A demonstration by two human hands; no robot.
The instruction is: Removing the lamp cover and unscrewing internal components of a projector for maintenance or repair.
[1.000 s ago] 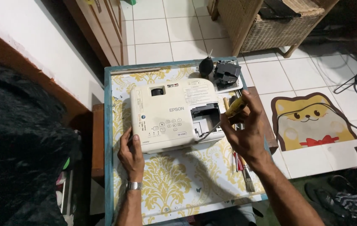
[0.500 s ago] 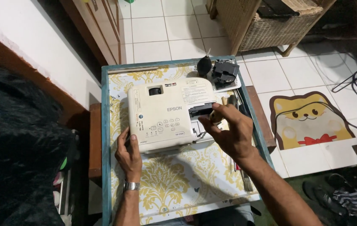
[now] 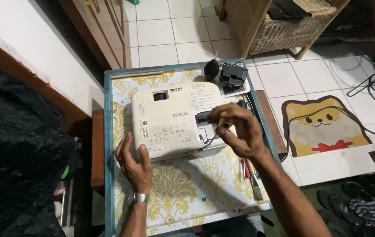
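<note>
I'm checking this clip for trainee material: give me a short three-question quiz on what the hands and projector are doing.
1. True or false: the left hand rests on the projector's near corner.
2. What does the right hand hold? A) a brush B) a screwdriver C) a cable
3. What black round thing stands at the table's far edge?

Key: 1. True. 2. B; its tip points into the projector's open compartment. 3. An air blower, beside a black part.
</note>
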